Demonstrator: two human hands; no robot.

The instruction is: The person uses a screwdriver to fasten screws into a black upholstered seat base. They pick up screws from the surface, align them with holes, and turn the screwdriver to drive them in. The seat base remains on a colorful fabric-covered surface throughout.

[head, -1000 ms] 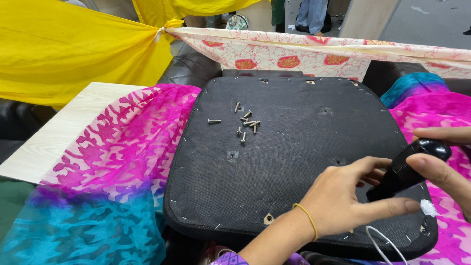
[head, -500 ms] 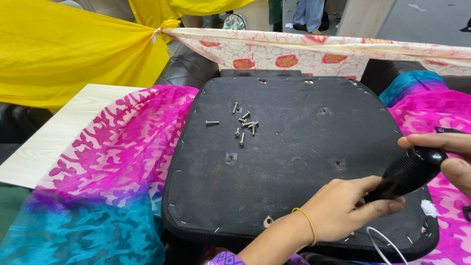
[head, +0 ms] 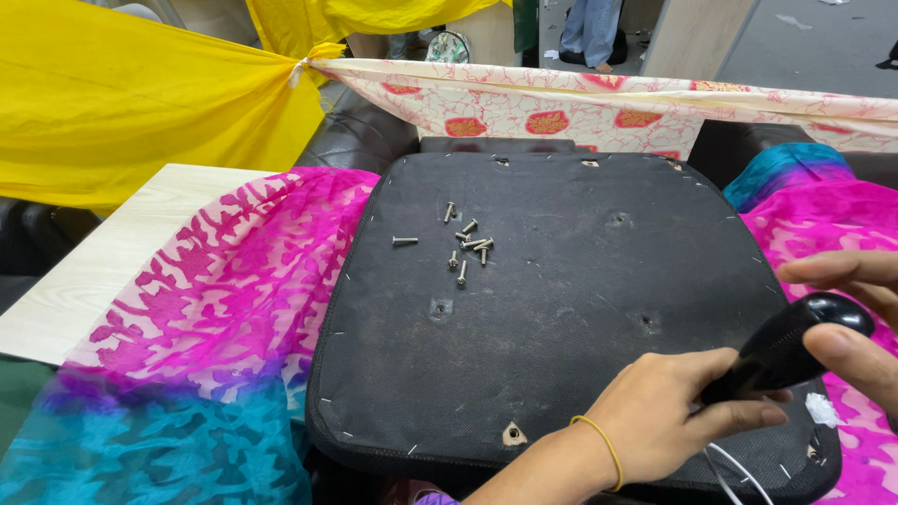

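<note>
At the near right corner of the black seat base (head: 561, 309), both hands are gathered around a black tool handle (head: 790, 348). The left hand (head: 669, 416), with a yellow band on its wrist, has its fingers curled around the lower end of the handle, clamped on it. The right hand (head: 856, 323) comes in from the right edge; its thumb presses the rounded top of the handle and its fingers lie stretched above it, so it rests against the tool rather than closing round it. A thin white cord (head: 739, 472) trails off near the tool's lower end.

The seat base lies upside down on pink and blue patterned cloth (head: 215, 327), with several small holes in its surface. A loose cluster of screws (head: 465, 245) sits on its far left part, well apart from the hands. A pale wooden worktop (head: 112, 252) shows at the left, and yellow fabric (head: 140, 103) hangs beyond.

By the look of it, the tool is being readied and gripped; working further would call for steadying it and bringing its tip to one of the holes.
</note>
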